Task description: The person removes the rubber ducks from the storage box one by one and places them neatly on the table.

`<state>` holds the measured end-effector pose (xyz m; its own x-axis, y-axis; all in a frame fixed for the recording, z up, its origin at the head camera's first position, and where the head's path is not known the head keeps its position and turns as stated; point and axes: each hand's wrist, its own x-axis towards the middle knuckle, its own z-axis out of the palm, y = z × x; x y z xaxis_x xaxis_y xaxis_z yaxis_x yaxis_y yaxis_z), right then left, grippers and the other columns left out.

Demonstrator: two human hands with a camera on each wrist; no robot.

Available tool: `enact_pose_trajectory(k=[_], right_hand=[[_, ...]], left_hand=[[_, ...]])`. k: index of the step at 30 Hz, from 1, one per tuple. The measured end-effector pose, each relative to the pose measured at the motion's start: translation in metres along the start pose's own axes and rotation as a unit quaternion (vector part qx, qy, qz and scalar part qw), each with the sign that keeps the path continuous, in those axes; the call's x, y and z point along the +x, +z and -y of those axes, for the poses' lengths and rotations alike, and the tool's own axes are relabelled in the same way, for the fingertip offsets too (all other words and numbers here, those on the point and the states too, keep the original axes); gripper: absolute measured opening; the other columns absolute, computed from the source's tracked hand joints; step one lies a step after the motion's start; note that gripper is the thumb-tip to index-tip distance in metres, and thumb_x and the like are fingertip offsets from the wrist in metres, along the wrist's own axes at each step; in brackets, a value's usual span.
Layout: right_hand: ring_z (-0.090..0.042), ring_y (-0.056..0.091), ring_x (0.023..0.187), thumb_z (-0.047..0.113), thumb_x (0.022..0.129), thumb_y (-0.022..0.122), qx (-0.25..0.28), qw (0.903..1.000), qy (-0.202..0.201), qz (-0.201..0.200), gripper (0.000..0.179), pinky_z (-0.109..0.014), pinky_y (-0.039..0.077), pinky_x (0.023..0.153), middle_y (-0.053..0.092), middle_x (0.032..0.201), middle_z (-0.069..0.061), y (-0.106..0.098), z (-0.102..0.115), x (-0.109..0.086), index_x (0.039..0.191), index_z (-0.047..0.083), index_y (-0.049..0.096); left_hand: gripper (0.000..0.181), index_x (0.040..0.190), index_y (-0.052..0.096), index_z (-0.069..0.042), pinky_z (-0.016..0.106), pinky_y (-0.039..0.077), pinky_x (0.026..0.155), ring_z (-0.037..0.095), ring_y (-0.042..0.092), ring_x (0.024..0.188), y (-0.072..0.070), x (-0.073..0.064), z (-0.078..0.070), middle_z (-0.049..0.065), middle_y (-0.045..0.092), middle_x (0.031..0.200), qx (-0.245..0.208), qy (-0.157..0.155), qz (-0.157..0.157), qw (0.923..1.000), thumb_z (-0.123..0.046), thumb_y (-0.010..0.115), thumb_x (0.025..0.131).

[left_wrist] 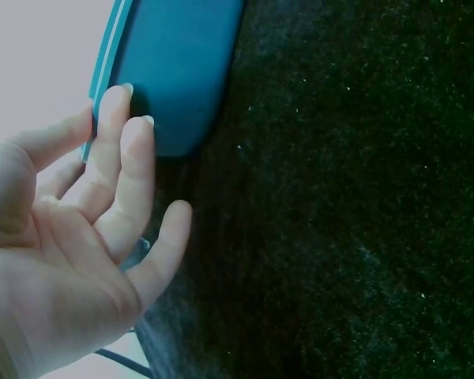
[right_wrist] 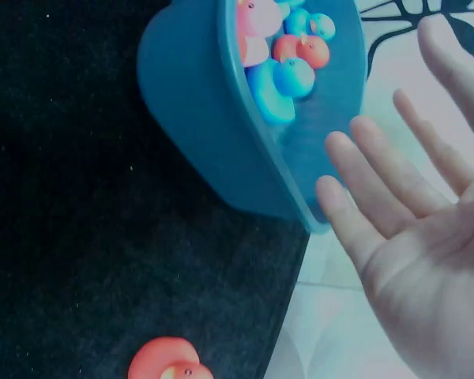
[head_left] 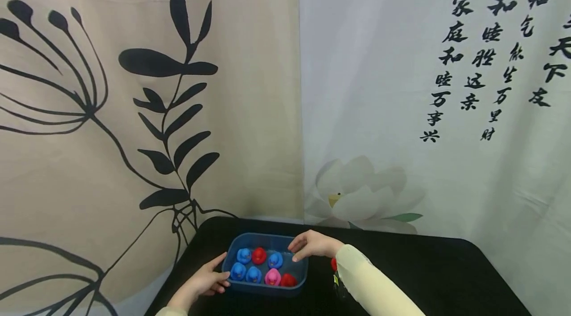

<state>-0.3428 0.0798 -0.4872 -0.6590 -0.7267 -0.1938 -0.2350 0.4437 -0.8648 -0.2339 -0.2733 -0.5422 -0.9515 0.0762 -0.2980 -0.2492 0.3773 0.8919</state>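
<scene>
A blue plastic tub [head_left: 258,288] holds several small rubber ducks, among them a blue duck [head_left: 238,271], a red duck [head_left: 258,256] and a pink duck [head_left: 272,277]. At the tub's left end, my left hand [head_left: 206,281] pinches the rim between thumb and fingers; the left wrist view shows the little finger off the wall. My right hand [head_left: 314,245] is over the right end, palm facing the tub, fingers spread and nothing in them [right_wrist: 426,229]. Another red duck [right_wrist: 162,359] lies on the table outside the tub, partly hidden by my right sleeve in the head view.
The black table [head_left: 428,266] reaches well to the right of the tub. A dark object with a yellow-green mark [head_left: 336,282] is partly covered by my right sleeve. Behind the table hangs a printed curtain [head_left: 250,108] with plants and writing.
</scene>
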Motion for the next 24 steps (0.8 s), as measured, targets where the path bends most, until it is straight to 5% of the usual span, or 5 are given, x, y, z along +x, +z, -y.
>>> enact_pose_trajectory(k=[14,24], right_hand=[[-0.024,0.062,0.104,0.005,0.080,0.074,-0.051,0.9951,0.014,0.084,0.037,-0.037,0.050,0.087,0.065,0.116,-0.015,0.022,0.003,0.017,0.116,0.000,0.065],[-0.014,0.061,0.097,0.000,0.078,0.074,-0.092,0.9866,0.046,0.127,0.034,-0.034,0.050,0.086,0.067,0.108,-0.003,0.031,-0.003,0.030,0.112,0.006,0.069]], left_hand=[[0.071,0.153,0.017,-0.002,0.047,0.049,0.069,0.024,0.065,0.072,-0.001,-0.005,-0.001,0.007,0.068,0.084,-0.001,-0.009,0.006,0.9999,-0.024,0.056,0.098],[0.074,0.153,0.014,-0.003,0.046,0.048,0.068,0.022,0.065,0.070,0.001,-0.002,0.003,0.007,0.068,0.083,-0.013,-0.008,0.015,0.9998,-0.025,0.057,0.097]])
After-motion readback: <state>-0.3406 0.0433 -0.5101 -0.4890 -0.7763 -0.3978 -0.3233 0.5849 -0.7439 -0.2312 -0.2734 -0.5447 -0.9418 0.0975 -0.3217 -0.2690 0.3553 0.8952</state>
